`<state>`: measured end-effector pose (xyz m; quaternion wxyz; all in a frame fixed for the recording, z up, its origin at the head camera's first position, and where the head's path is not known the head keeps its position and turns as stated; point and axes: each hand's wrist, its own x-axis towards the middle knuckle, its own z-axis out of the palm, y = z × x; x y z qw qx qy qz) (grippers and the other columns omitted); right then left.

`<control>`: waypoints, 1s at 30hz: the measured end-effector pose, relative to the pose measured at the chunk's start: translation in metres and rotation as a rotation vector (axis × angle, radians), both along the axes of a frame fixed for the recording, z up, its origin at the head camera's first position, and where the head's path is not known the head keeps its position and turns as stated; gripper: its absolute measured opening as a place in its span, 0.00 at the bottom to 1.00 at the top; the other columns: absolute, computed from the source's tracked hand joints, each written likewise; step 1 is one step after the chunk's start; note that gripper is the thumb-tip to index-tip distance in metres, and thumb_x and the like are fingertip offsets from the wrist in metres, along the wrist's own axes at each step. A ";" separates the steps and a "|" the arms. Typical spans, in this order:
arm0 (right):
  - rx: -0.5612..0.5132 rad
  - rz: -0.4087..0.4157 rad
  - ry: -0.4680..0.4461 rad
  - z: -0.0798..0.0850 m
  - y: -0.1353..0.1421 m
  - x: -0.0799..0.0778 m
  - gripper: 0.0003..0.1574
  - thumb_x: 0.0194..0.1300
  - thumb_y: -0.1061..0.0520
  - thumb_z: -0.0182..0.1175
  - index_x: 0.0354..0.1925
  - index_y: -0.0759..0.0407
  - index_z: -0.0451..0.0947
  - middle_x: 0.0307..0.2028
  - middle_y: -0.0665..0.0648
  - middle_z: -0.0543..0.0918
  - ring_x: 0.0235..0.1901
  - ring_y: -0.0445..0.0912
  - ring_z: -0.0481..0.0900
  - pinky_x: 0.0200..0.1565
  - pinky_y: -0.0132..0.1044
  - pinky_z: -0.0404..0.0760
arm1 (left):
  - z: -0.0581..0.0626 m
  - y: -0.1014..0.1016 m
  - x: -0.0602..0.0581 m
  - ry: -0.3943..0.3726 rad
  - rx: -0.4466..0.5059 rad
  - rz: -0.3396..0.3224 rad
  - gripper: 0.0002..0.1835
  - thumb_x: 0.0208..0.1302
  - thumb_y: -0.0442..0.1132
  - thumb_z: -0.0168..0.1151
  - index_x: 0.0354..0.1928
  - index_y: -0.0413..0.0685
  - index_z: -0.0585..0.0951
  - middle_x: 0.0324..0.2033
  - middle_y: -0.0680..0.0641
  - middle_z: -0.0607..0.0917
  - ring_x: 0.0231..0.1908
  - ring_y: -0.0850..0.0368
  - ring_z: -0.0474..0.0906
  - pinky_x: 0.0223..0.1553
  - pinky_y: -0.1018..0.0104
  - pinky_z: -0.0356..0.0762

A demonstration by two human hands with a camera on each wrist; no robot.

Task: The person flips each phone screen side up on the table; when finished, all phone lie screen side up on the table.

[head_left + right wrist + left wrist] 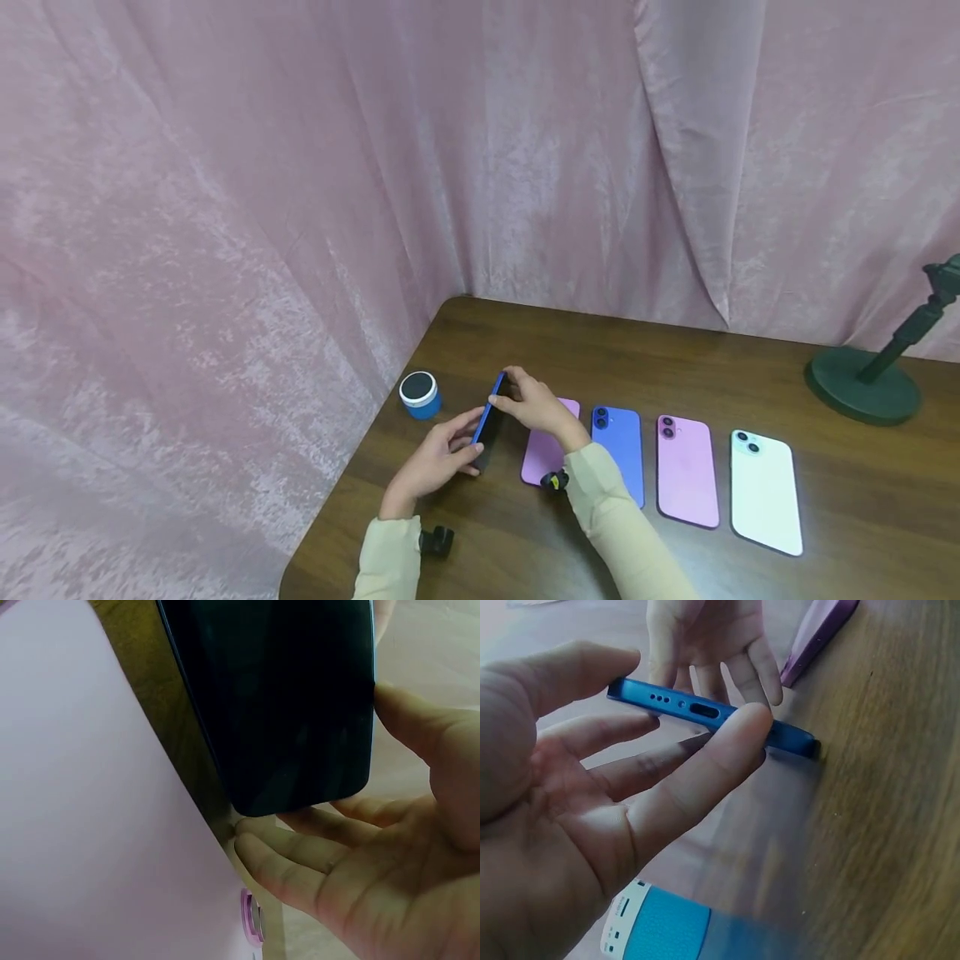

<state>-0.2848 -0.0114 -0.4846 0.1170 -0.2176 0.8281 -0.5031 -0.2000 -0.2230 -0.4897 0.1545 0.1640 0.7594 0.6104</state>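
Note:
Both hands hold a blue phone (487,423) tilted on its long edge, its dark screen (285,705) facing right. My left hand (437,461) grips the lower end; in the left wrist view, thumb and fingers sit on either side of the phone's bottom edge (656,694), where the charging port shows. At the upper end my right hand (542,410) pinches the phone, thumb on one long edge and fingertips behind the top corner. Beneath the right forearm lies a pink phone (543,454), back up, partly covered by the wrist.
Right of the hands, a blue phone (621,454), a second pink phone (687,473) and a pale mint phone (768,496) lie back up in a row. A small blue-and-white cylinder (422,404) stands near the table's left edge. A green stand base (840,387) is at the far right.

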 end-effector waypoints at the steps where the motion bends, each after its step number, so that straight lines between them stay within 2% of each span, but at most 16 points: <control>1: 0.008 -0.006 0.004 0.000 -0.001 0.000 0.41 0.73 0.51 0.61 0.71 0.73 0.59 0.67 0.75 0.68 0.64 0.65 0.72 0.62 0.55 0.72 | 0.000 0.000 0.000 -0.001 0.010 0.001 0.32 0.75 0.29 0.54 0.76 0.33 0.58 0.67 0.25 0.67 0.59 0.30 0.73 0.42 0.57 0.85; 6: 0.060 -0.041 0.065 -0.002 -0.003 0.001 0.41 0.71 0.52 0.64 0.70 0.74 0.61 0.65 0.74 0.71 0.63 0.65 0.72 0.63 0.57 0.70 | 0.001 0.002 0.001 -0.005 0.055 0.013 0.29 0.75 0.25 0.49 0.74 0.27 0.56 0.66 0.21 0.66 0.60 0.27 0.71 0.43 0.57 0.84; 10: 0.143 -0.063 0.099 -0.005 -0.005 0.001 0.42 0.66 0.56 0.69 0.70 0.72 0.63 0.64 0.72 0.72 0.63 0.64 0.71 0.63 0.58 0.69 | 0.000 0.006 0.001 -0.020 0.050 0.046 0.29 0.73 0.21 0.47 0.73 0.23 0.55 0.65 0.20 0.66 0.59 0.27 0.72 0.43 0.58 0.84; 16: 0.225 -0.056 0.080 -0.004 -0.011 0.007 0.48 0.53 0.66 0.75 0.69 0.67 0.66 0.63 0.71 0.72 0.62 0.67 0.69 0.59 0.64 0.70 | -0.001 0.007 0.002 -0.025 0.009 0.103 0.29 0.69 0.16 0.46 0.71 0.17 0.54 0.60 0.19 0.69 0.56 0.30 0.76 0.41 0.57 0.85; 19: 0.244 -0.066 0.077 -0.004 -0.012 0.009 0.50 0.47 0.70 0.76 0.68 0.65 0.68 0.62 0.69 0.73 0.62 0.66 0.69 0.58 0.63 0.71 | -0.003 0.006 0.002 -0.020 -0.016 0.122 0.30 0.67 0.15 0.48 0.70 0.17 0.55 0.59 0.20 0.71 0.53 0.32 0.78 0.40 0.57 0.85; 22: 0.266 -0.070 0.090 -0.005 -0.012 0.008 0.49 0.45 0.71 0.76 0.66 0.65 0.70 0.61 0.69 0.74 0.61 0.66 0.70 0.57 0.62 0.72 | -0.005 0.006 0.001 -0.009 -0.073 0.146 0.34 0.63 0.16 0.56 0.70 0.18 0.57 0.61 0.23 0.71 0.53 0.37 0.79 0.41 0.59 0.84; 26: 0.282 -0.071 0.095 -0.004 -0.011 0.007 0.47 0.45 0.70 0.77 0.64 0.67 0.71 0.61 0.71 0.73 0.61 0.66 0.70 0.57 0.59 0.74 | -0.008 0.006 -0.001 0.017 -0.205 0.195 0.43 0.51 0.17 0.69 0.70 0.22 0.62 0.59 0.30 0.73 0.50 0.43 0.79 0.41 0.63 0.83; 30: 0.283 -0.073 0.095 -0.002 -0.010 0.007 0.46 0.44 0.70 0.77 0.63 0.68 0.73 0.60 0.71 0.74 0.60 0.67 0.70 0.57 0.59 0.74 | -0.009 0.007 -0.001 0.040 -0.305 0.227 0.45 0.45 0.16 0.71 0.69 0.25 0.65 0.55 0.34 0.73 0.46 0.44 0.77 0.40 0.60 0.81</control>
